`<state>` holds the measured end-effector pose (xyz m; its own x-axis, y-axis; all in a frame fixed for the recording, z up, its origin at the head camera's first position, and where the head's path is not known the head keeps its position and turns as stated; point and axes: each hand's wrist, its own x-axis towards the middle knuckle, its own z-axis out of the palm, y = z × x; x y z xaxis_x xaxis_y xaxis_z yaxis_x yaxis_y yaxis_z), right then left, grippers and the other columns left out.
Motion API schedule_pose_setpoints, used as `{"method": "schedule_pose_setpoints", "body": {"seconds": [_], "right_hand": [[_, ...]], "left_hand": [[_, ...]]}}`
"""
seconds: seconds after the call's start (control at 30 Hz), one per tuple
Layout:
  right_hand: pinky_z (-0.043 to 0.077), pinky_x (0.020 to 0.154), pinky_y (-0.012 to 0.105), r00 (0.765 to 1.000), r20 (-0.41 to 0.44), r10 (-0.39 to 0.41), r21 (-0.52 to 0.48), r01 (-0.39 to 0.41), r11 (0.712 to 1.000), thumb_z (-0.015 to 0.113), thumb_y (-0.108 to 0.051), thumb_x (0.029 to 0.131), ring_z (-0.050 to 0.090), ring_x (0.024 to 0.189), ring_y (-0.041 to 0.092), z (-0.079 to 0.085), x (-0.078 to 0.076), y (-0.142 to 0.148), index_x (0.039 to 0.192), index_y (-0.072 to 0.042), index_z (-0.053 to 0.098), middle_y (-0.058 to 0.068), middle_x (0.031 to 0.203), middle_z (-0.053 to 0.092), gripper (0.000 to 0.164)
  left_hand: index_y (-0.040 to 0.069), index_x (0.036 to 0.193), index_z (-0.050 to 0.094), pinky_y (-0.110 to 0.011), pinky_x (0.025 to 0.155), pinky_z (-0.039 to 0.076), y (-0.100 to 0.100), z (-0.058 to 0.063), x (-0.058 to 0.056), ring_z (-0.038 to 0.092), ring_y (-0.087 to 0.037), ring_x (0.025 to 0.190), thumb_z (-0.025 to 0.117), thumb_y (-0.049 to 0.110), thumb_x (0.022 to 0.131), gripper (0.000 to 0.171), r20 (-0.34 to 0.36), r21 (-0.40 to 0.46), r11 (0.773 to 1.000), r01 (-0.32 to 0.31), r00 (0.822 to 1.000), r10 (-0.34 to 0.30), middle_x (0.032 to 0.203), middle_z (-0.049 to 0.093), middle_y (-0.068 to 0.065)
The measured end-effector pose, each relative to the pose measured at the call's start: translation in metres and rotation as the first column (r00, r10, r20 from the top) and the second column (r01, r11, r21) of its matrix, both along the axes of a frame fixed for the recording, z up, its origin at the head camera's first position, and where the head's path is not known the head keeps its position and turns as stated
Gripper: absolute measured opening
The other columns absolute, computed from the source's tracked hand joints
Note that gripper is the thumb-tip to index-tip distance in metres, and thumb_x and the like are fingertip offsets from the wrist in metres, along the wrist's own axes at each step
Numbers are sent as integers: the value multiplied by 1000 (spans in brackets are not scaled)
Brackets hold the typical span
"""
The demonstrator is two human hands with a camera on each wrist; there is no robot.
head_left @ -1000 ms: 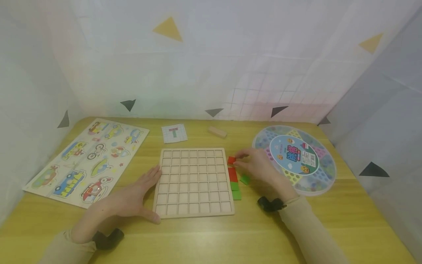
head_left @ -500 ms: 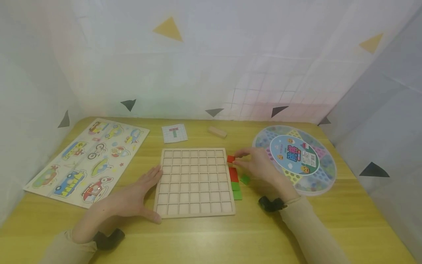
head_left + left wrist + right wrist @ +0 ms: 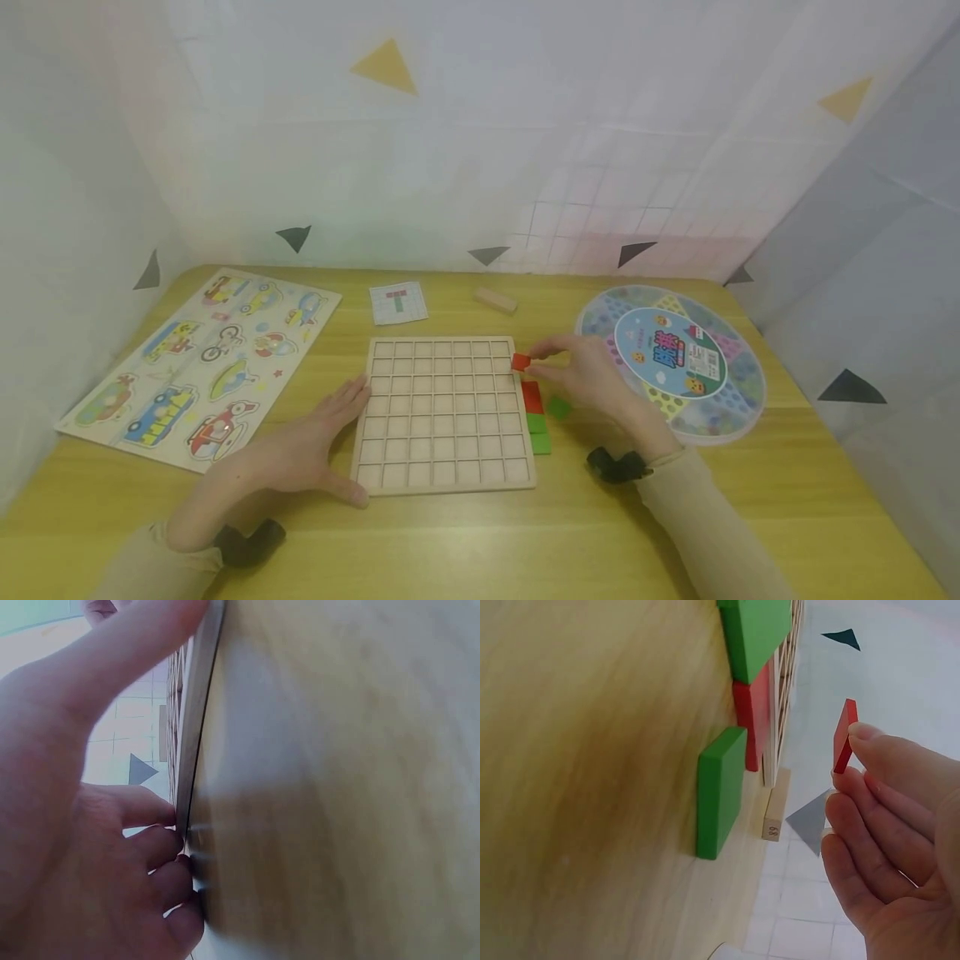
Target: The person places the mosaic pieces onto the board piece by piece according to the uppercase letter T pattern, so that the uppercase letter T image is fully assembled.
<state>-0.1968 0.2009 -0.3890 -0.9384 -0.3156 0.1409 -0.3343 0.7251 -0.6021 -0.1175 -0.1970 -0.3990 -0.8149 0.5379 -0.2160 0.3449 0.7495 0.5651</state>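
In the head view, my right hand (image 3: 588, 377) pinches a small red square tile (image 3: 521, 362) between thumb and fingertips, at the upper right edge of a wooden grid board (image 3: 444, 427). The right wrist view shows this red tile (image 3: 845, 736) held raised off the table. My left hand (image 3: 300, 448) lies along the board's left side, fingers touching its edge and thumb near the front corner. Beside the board's right edge lie another red tile (image 3: 532, 397) and green tiles (image 3: 541, 443). A separate green tile (image 3: 558, 407) sits a little further right.
Behind the board are a paper card (image 3: 398, 303) with a red and green T pattern and a small wooden block (image 3: 495, 301). A vehicle picture puzzle (image 3: 202, 367) lies at left. A round, clear game box (image 3: 670, 362) lies at right.
My right hand has moved slightly left with the red tile, from beside the board to its right edge. The left hand stays at the board's left side.
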Motion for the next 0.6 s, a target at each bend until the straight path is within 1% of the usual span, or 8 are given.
{"method": "schedule_pose_setpoints", "body": {"seconds": [0.1, 0.23, 0.37, 0.47, 0.57, 0.6], "right_hand": [[54, 91, 45, 1000, 8, 4, -12, -3, 1000, 81, -31, 85, 67, 107, 22, 3, 1, -3, 105, -22, 77, -4, 106, 76, 23], [55, 91, 44, 999, 22, 31, -35, -30, 999, 80, -28, 86, 67, 105, 23, 7, 2, -10, 107, -20, 77, -2, 105, 76, 23], [55, 93, 45, 998, 3, 64, -27, -64, 998, 79, -26, 87, 68, 104, 23, 7, 1, -16, 106, -17, 76, -1, 105, 76, 22], [55, 94, 45, 997, 2, 71, -23, -71, 997, 79, -28, 87, 68, 105, 23, 9, -1, -22, 106, -17, 76, -1, 105, 76, 22], [55, 95, 46, 997, 22, 76, -34, -75, 997, 78, -30, 87, 67, 108, 24, 13, -3, -30, 107, -17, 75, -1, 107, 75, 24], [55, 94, 46, 996, 31, 78, -38, -77, 996, 78, -31, 88, 67, 108, 25, 15, -4, -32, 108, -17, 75, -1, 108, 75, 25]], "left_hand": [[2, 160, 11, -62, 120, 15, 0, 0, 0, 3, -43, 153, 79, 71, 63, 137, 1, 3, 1000, 0, 1000, 0, 168, -2, -16], [2, 160, 11, -62, 120, 15, 0, 0, 0, 3, -43, 153, 79, 71, 63, 137, 0, 2, 1000, 1, 1000, -1, 168, -2, -15], [2, 160, 11, -62, 120, 15, 0, -1, 0, 3, -42, 153, 79, 72, 63, 137, -2, -3, 1000, 6, 1000, -6, 168, -2, -15], [2, 160, 11, -62, 120, 15, 1, 0, 1, 3, -43, 153, 79, 72, 63, 137, -1, -4, 1000, 7, 1000, -7, 168, -2, -15], [2, 160, 11, -63, 120, 16, 1, 1, 1, 4, -44, 152, 79, 71, 63, 137, -6, -5, 1000, 3, 1000, -3, 168, -1, -16], [2, 160, 11, -62, 120, 16, 1, 1, 1, 4, -44, 152, 79, 72, 63, 137, -10, -8, 1000, 3, 1000, -3, 168, -1, -16]]}}
